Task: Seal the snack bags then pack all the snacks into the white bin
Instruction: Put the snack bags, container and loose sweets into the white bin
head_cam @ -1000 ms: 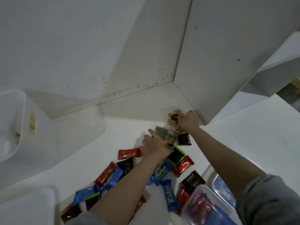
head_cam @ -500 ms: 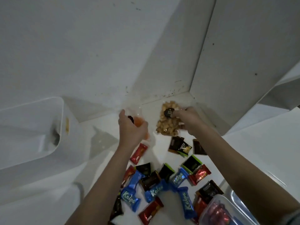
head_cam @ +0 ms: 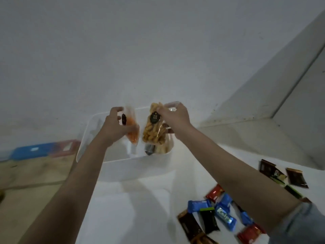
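Observation:
Over the open white bin (head_cam: 123, 166) my left hand (head_cam: 115, 128) holds a clear bag of orange snacks (head_cam: 132, 131) with a dark label. My right hand (head_cam: 175, 118) grips the top of a clear bag of tan finger snacks (head_cam: 153, 133) with a round black sticker; its lower end hangs inside the bin. A dark item lies at the bin's bottom under that bag. Several small wrapped snacks (head_cam: 218, 210) in blue, red, black and green lie loose on the white table at the lower right.
Dark wrappers (head_cam: 281, 173) lie further right on the table (head_cam: 131, 208). A white wall and corner panel (head_cam: 263, 85) stand behind. To the left, beyond the table edge, is a wooden floor (head_cam: 31, 173) with blue and red boxes (head_cam: 44, 149).
Both hands lifted the two clear snack bags off the table by the corner and carried them left over the white bin. The view swung left with them.

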Motion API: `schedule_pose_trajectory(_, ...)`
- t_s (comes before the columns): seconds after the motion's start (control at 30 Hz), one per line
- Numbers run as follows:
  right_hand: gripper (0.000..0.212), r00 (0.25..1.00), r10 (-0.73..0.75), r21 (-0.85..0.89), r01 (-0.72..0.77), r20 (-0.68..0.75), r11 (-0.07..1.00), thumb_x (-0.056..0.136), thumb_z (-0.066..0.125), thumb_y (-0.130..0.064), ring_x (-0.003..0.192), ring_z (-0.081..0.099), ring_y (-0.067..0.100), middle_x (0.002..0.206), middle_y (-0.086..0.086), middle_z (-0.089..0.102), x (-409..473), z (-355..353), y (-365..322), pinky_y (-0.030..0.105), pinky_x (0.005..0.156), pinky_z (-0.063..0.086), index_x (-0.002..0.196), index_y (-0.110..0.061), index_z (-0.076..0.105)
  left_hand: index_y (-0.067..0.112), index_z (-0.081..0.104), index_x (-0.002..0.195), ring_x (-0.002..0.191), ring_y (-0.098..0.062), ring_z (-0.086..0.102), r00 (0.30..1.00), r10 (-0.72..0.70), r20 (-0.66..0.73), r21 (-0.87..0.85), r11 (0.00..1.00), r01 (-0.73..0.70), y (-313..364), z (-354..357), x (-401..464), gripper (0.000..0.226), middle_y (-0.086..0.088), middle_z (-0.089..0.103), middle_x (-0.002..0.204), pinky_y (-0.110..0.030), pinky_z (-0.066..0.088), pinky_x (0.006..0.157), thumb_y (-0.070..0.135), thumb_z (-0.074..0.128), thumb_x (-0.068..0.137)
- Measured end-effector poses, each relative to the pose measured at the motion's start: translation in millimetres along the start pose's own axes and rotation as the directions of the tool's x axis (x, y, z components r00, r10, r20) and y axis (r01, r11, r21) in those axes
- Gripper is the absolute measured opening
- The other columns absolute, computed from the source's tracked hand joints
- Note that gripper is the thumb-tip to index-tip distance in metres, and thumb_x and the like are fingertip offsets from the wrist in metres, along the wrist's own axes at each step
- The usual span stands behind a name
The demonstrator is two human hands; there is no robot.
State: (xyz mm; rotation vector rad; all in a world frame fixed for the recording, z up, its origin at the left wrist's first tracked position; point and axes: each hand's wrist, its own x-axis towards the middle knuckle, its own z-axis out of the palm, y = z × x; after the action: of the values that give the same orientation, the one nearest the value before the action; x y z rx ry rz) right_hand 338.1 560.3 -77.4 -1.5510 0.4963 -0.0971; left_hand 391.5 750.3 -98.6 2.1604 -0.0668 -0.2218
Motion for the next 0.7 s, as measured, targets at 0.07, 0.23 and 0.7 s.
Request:
schedule_pose_trajectory(0.07, 0.025, 0.999, 0.044, -0.095, -0.042, 0.020, 0.995, 0.072, 0.070, -0.036, 0.081, 0.070, 0.024, 0.096, 0.004, 0.068, 4, 32, 11, 0.045, 0.074, 0.060, 0.089, -0.026, 0.054, 0.024, 0.030, 0.139, 0.111, -0.030, 0.049, 0.996, -0.046, 0.074, 0.210, 0.977, 0.030, -27, -11, 16, 0.085, -0.019, 0.043, 0.128, -0.038, 0.047, 0.085, 0.027, 0.081, 0.071)
schedule_pose_trajectory(0.23, 0.016, 0.993, 0.117, -0.262, -0.116, -0.013, 0.958, 0.080, 0.062, -0.026, 0.069, 0.064, 0.024, 0.069, 0.002, 0.059, 27, 84, 38, 0.034, 0.066, 0.056, 0.074, -0.014, 0.054, 0.024, 0.024, 0.138, 0.074, -0.029, 0.058, 0.967, -0.112, 0.230, 0.540, 0.841, -0.031, -69, -3, 55, 0.075, -0.013, 0.058, 0.092, -0.031, 0.046, 0.057, 0.022, 0.069, 0.078)
schedule_pose_trajectory(0.7, 0.016, 0.914, 0.404, -0.161, -0.393, 0.044, 0.905, 0.079, 0.051, -0.010, 0.063, 0.056, 0.028, 0.064, 0.012, 0.054, 36, 109, 60, 0.034, 0.063, 0.048, 0.063, -0.008, 0.054, -0.003, 0.009, 0.145, 0.098, -0.024, 0.059, 0.862, -0.316, 0.396, 0.639, 0.769, -0.012, -82, 54, 83, 0.094, -0.017, 0.058, 0.126, -0.027, 0.047, 0.080, 0.024, 0.071, 0.080)
